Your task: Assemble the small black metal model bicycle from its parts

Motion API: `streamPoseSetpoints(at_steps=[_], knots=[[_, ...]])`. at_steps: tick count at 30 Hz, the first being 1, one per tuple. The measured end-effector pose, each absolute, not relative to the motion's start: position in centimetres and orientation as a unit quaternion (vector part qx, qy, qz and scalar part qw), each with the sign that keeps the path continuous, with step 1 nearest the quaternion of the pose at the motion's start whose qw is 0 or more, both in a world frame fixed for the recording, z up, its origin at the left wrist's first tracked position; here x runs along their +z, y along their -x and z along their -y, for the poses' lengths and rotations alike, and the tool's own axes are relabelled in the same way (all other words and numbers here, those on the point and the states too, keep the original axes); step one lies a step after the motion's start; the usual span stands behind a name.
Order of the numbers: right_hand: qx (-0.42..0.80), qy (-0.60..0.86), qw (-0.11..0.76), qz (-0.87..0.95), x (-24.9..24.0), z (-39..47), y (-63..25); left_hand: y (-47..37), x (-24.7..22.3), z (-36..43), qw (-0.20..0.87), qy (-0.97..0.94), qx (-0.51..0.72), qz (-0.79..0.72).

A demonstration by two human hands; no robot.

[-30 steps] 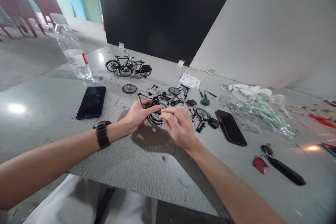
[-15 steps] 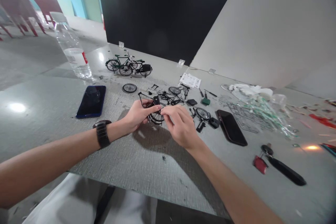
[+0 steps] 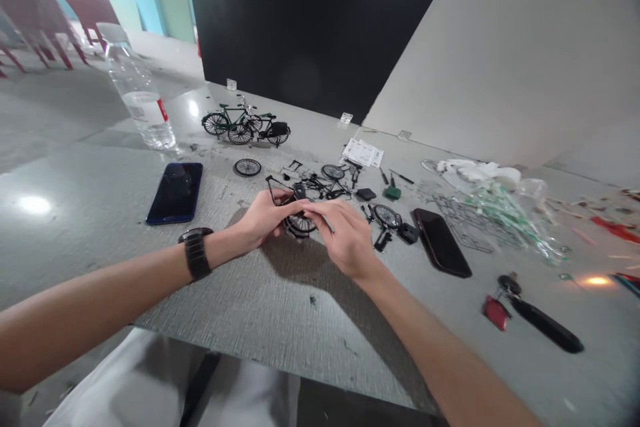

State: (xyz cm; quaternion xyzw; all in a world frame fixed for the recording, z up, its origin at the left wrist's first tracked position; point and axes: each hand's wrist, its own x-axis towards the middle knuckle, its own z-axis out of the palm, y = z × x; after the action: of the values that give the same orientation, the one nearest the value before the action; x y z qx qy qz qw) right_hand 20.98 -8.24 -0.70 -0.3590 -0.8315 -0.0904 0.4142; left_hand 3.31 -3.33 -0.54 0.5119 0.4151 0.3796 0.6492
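My left hand (image 3: 264, 217), with a dark watch (image 3: 197, 253) at its wrist, is closed round a black model bicycle part (image 3: 299, 223) that has a spoked wheel. My right hand (image 3: 343, 230) pinches at the top of that wheel, its fingertips meeting my left thumb. Whatever small piece may be between the right fingertips is hidden. Just beyond the hands lie a black bicycle frame (image 3: 325, 187) and a loose wheel (image 3: 247, 167). Another wheel (image 3: 387, 217) rests to the right of my right hand.
Two model bicycles (image 3: 245, 125) stand at the back beside a water bottle (image 3: 143, 103). A blue-edged phone (image 3: 175, 193) lies left, a black phone (image 3: 441, 243) right. Keys (image 3: 545, 323), papers (image 3: 363, 153), a green part (image 3: 393, 193) and plastic scraps (image 3: 515, 210) are on the right.
My right fingertips have shifted slightly left, onto the tip of my left thumb. The held part has tilted a little; my left hand keeps its grip.
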Motion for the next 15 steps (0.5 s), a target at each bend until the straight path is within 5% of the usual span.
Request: streamPoseSetpoints(at_steps=[15], knots=[[-0.028,0.400,0.473,0.785,-0.44,8.18,-20.51,-3.26,0.17,3.53,0.661,-0.518,0.355,-0.412]])
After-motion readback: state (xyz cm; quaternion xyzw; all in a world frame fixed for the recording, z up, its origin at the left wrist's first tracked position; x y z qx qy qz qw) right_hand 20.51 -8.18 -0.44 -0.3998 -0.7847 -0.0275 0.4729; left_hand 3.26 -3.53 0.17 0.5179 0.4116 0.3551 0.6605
